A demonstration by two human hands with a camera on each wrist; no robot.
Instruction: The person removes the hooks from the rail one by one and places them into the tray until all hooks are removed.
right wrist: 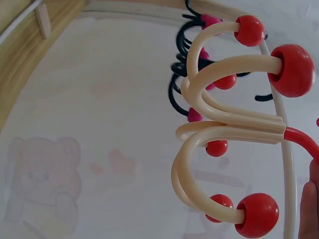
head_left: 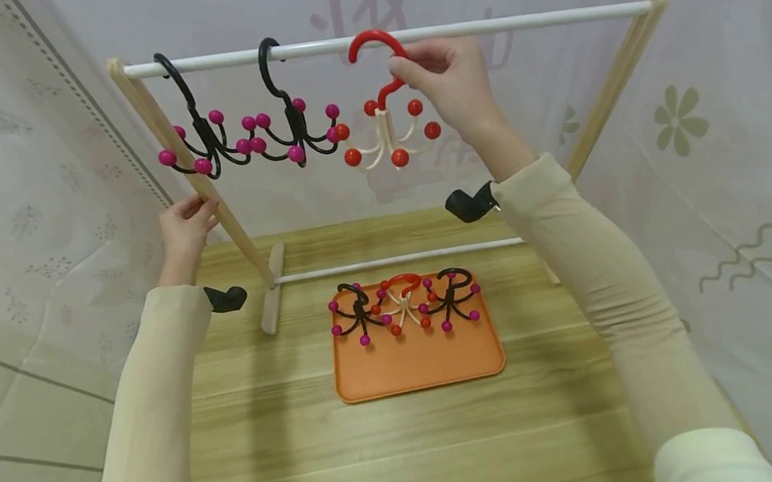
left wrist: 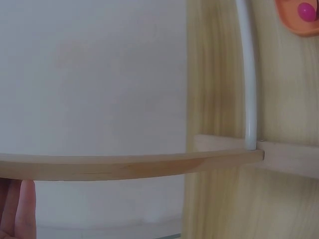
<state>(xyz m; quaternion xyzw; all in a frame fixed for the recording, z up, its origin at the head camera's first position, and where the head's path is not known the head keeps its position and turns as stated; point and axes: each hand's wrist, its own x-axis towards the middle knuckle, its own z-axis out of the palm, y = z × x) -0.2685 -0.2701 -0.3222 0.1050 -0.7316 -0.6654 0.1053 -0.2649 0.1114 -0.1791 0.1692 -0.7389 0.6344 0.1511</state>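
Red-hooked cream plastic hanger with red ball tips (head_left: 387, 122) hangs upright on the white top rail (head_left: 477, 26), its long axis vertical, hook opening to the left, arms curling outward below. Nearest the viewer, an orange plastic tray (head_left: 419, 360) on the wooden table (head_left: 403, 438) keeps three more ball-tipped hangers together, lying flat. Beyond it, the left hand (head_left: 185, 226) curls around the rack's slanted wooden leg (head_left: 234, 235), likely steadying the frame. The right hand (head_left: 449, 75) pinches the red hook's neck. Two black hangers with pink balls (head_left: 249, 134) hang further left.
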